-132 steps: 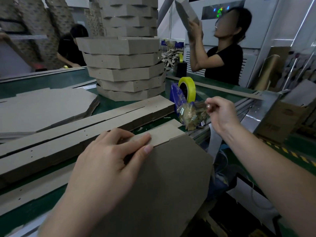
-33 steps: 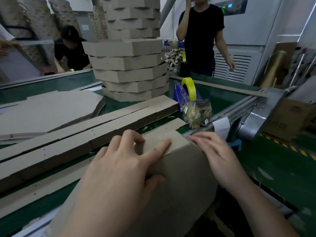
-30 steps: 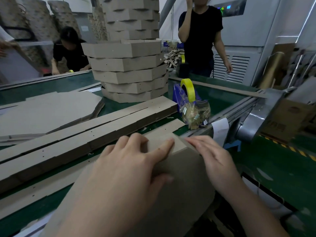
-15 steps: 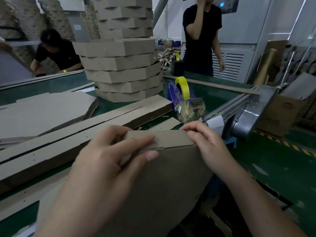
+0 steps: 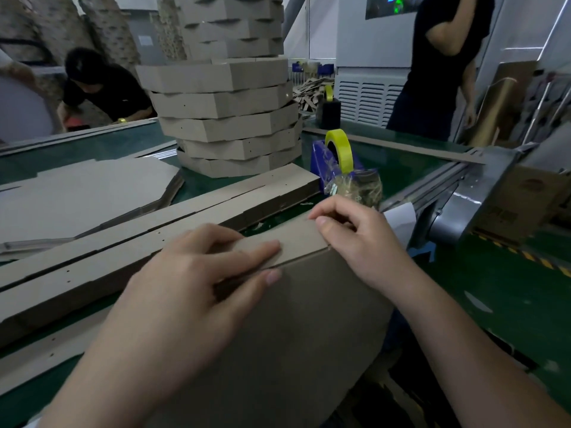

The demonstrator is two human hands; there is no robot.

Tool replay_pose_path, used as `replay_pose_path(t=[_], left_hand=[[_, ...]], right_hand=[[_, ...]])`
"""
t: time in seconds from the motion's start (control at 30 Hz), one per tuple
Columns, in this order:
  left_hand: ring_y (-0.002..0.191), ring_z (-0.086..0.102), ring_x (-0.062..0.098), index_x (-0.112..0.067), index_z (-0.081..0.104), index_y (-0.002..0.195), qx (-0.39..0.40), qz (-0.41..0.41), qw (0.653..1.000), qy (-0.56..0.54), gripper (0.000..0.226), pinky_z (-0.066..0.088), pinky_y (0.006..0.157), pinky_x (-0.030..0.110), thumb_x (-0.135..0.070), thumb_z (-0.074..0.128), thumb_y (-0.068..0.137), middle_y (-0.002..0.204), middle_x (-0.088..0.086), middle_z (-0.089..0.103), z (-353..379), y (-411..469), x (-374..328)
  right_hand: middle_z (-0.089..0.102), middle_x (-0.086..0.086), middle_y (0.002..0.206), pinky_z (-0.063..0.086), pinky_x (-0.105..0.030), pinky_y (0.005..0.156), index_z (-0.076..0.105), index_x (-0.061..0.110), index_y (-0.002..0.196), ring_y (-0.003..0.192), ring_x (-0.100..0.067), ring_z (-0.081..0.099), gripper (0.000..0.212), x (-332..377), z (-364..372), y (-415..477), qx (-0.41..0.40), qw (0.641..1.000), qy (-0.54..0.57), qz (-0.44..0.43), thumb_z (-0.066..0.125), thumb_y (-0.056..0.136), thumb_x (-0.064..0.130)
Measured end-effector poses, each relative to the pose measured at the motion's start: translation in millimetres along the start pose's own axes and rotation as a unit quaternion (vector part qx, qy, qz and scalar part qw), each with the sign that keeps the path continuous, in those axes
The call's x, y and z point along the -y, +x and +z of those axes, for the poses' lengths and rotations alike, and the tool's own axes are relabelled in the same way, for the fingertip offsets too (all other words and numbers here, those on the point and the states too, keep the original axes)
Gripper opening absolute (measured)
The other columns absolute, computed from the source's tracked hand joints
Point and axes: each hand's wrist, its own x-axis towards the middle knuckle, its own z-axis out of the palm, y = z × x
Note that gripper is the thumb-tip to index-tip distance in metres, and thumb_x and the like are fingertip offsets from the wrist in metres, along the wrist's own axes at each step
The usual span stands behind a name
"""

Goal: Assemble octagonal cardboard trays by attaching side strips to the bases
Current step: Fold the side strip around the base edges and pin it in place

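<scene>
A large cardboard base (image 5: 296, 329) leans tilted against the near edge of the green table. A cardboard side strip (image 5: 296, 242) lies folded along its top edge. My left hand (image 5: 191, 291) grips the strip against the base, fingers over the top, thumb on the face. My right hand (image 5: 355, 239) pinches the strip's right end at the corner. Long flat side strips (image 5: 129, 248) lie on the table just behind.
A stack of finished octagonal trays (image 5: 228, 118) stands behind. Flat bases (image 5: 83, 193) lie at left. A blue tape dispenser with yellow tape (image 5: 336, 159) and a small bag (image 5: 358, 186) sit at right. Two people in black stand at the far side.
Earlier my right hand was raised by the small bag; it came down to the strip's right end. Both hands now hold the strip on the base's top edge.
</scene>
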Motion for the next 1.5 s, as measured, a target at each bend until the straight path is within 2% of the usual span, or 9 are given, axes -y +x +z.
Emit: replay_pose_path(t=[0.17, 0.4, 0.73, 1.0, 1.1, 1.17, 1.27, 1.37, 1.5], left_hand=[[0.088, 0.054, 0.005, -0.07, 0.052, 0.106, 0.008, 0.001, 0.999, 0.037, 0.029, 0.05, 0.073, 0.037, -0.073, 0.039, 0.081, 0.105, -0.023, 0.055, 6, 10, -14], [0.089, 0.055, 0.003, -0.076, 0.046, 0.099, -0.001, -0.023, 1.0, 0.003, 0.029, 0.049, 0.073, 0.036, -0.07, 0.044, 0.071, 0.103, -0.027, 0.054, 7, 9, -14], [0.092, 0.057, 0.009, -0.065, 0.058, 0.104, 0.0, -0.043, 0.998, 0.044, 0.04, 0.05, 0.073, 0.038, -0.072, 0.031, 0.076, 0.103, -0.021, 0.057, 7, 7, -12], [0.085, 0.056, 0.007, -0.063, 0.06, 0.104, 0.003, -0.033, 0.998, 0.053, 0.039, 0.05, 0.064, 0.037, -0.07, 0.031, 0.078, 0.1, -0.02, 0.057, 9, 6, -7], [0.084, 0.055, 0.007, -0.064, 0.058, 0.106, 0.006, -0.033, 0.998, 0.055, 0.034, 0.05, 0.065, 0.038, -0.068, 0.036, 0.08, 0.1, -0.02, 0.057, 8, 6, -5], [0.089, 0.053, 0.004, -0.067, 0.055, 0.107, 0.009, -0.038, 0.998, 0.05, 0.032, 0.05, 0.07, 0.037, -0.069, 0.035, 0.083, 0.104, -0.022, 0.055, 8, 7, -5], [0.094, 0.051, 0.002, -0.069, 0.053, 0.107, 0.02, -0.041, 0.998, 0.044, 0.032, 0.049, 0.076, 0.035, -0.073, 0.032, 0.083, 0.108, -0.023, 0.053, 8, 7, -6], [0.095, 0.05, 0.001, -0.07, 0.051, 0.108, 0.028, -0.039, 0.998, 0.051, 0.037, 0.048, 0.075, 0.033, -0.069, 0.03, 0.078, 0.108, -0.024, 0.053, 8, 7, -10], [0.091, 0.051, 0.004, -0.068, 0.054, 0.109, 0.024, -0.029, 0.997, 0.064, 0.037, 0.045, 0.068, 0.031, -0.067, 0.032, 0.08, 0.108, -0.022, 0.054, 9, 7, -13]], right_hand=[[0.062, 0.012, 0.087, 0.039, -0.008, 0.071, 0.066, 0.022, 0.092, 0.084, 0.002, 0.056, 0.017, 10, 0, 5, 0.052, 0.999, 0.006, -0.015, 0.054, 0.084, 0.03], [0.06, 0.025, 0.08, 0.039, -0.009, 0.071, 0.065, 0.025, 0.09, 0.08, 0.005, 0.055, 0.015, 10, -6, 12, 0.087, 0.996, 0.024, -0.004, 0.056, 0.081, 0.034], [0.054, 0.03, 0.075, 0.034, -0.01, 0.066, 0.061, 0.021, 0.096, 0.074, 0.006, 0.049, 0.021, 2, 3, 12, 0.118, 0.993, 0.002, -0.005, 0.049, 0.087, 0.036], [0.048, 0.012, 0.092, 0.038, -0.01, 0.074, 0.051, 0.029, 0.109, 0.081, 0.008, 0.048, 0.03, 1, -13, 21, 0.305, 0.947, 0.044, 0.092, 0.044, 0.088, 0.048], [0.058, 0.011, 0.106, 0.046, -0.013, 0.083, 0.055, 0.028, 0.117, 0.094, 0.003, 0.059, 0.033, -9, -21, 30, 0.217, 0.97, 0.033, 0.099, 0.046, 0.095, 0.051], [0.063, 0.004, 0.102, 0.052, -0.03, 0.083, 0.06, 0.025, 0.108, 0.091, -0.013, 0.063, 0.024, -22, -34, 46, 0.035, 0.992, 0.014, 0.119, 0.047, 0.098, 0.043], [0.064, 0.001, 0.091, 0.05, -0.035, 0.071, 0.063, 0.024, 0.093, 0.079, -0.018, 0.06, 0.015, -47, -60, 76, -0.19, 0.965, -0.052, 0.176, 0.051, 0.098, 0.03], [0.063, -0.007, 0.088, 0.041, -0.031, 0.065, 0.068, 0.014, 0.103, 0.072, -0.018, 0.052, 0.033, -71, -72, 98, -0.132, 0.937, -0.153, 0.285, 0.048, 0.095, 0.04], [0.045, 0.003, 0.059, 0.028, -0.027, 0.048, 0.069, 0.022, 0.083, 0.05, -0.013, 0.034, 0.028, -73, -73, 110, -0.075, 0.922, -0.04, 0.378, 0.059, 0.088, 0.047]])
